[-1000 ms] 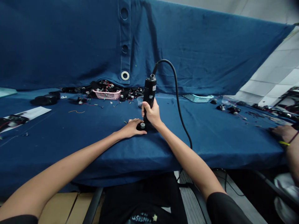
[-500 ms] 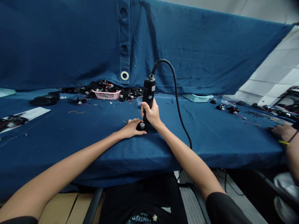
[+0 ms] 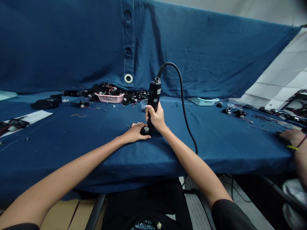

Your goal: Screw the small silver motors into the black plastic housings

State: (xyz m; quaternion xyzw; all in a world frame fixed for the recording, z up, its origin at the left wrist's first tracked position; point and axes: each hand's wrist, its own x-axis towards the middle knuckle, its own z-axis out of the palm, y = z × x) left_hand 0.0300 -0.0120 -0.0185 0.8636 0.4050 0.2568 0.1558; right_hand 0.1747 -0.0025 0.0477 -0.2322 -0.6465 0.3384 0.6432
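Observation:
My right hand (image 3: pixel 156 117) is wrapped round a black corded electric screwdriver (image 3: pixel 154 92), held nearly upright with its cable (image 3: pixel 182 92) looping from the top. Its lower end points down at a small black part with a round silvery piece (image 3: pixel 146 129) on it. My left hand (image 3: pixel 137 132) grips that part against the blue cloth, fingers behind and thumb in front. The screwdriver's tip is hidden, so I cannot tell whether it touches the part.
A pink basket (image 3: pixel 110 98) heaped with wired black parts stands at the back, a clear cup (image 3: pixel 144 104) beside it. Farther right is a pale blue basket (image 3: pixel 203 102). White paper (image 3: pixel 39 117) lies left. Another person's hand (image 3: pixel 291 136) rests at the right edge among small parts.
The screwdriver's top has tilted very slightly to the right. Both hands keep their grip in nearly the same place.

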